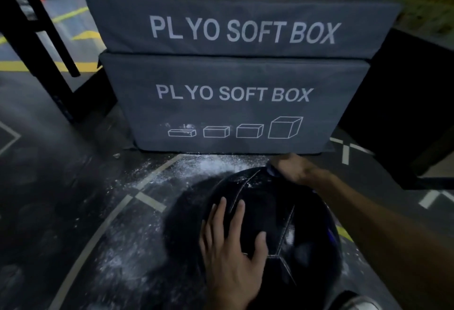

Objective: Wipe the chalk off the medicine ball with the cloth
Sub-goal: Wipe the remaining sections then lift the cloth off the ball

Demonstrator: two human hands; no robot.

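1. While the large round black leather medicine ball [270, 226] sat on the dark rubber gym floor [61, 186], low in the view at about six o'clock, the wiping step looked to be under way.
2. The left hand [233, 255] lay flat on the ball's near left face with fingers straight and spread, pressing to steady it and grasping nothing.
3. The right hand [294, 168] reached over the ball's far edge at about one o'clock and appeared to press a small dark bluish cloth [271, 170] against it; only a sliver of the cloth showed, and how the fingers held it could not be told.
4. White chalk dust [206, 166] lay scattered on the floor from nine to twelve o'clock of the ball, with faint specks along the ball's seams.
5. Two stacked grey fabric plyo boxes [233, 103] stood just beyond the ball at twelve o'clock.
6. The next move probably called for drawing the cloth across the top seams while the left hand kept the ball from rolling.
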